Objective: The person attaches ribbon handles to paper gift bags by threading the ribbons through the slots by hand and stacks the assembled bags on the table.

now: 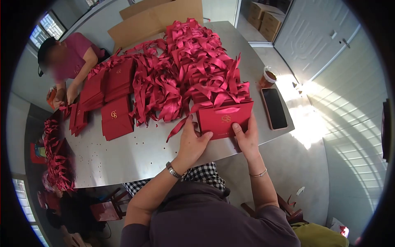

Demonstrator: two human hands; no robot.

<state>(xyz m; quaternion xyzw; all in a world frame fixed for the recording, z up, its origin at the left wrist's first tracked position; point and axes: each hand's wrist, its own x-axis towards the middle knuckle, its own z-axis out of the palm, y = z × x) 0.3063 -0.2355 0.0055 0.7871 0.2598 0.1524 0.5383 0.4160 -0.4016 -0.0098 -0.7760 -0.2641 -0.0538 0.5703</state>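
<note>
A red paper gift bag (222, 125) with a gold logo and a ribbon handle is held between my two hands at the table's near edge. My left hand (192, 138) grips its left side, thumb on the front face. On the right side, my right hand (247, 138) is closed on the bag, with the thumb pressed on the front and the other fingers hidden behind. Directly beyond it lies a long stack of red bags with ribbons (201, 61). A loose ribbon end (176, 131) trails out by my left hand.
Flat red bags (117, 117) lie in piles on the metal table (111, 160). A phone (274, 108) and a cup (267, 78) stand at the right edge. Across the table, a co-worker (76, 55) handles bags. Cardboard (154, 20) stands at the back.
</note>
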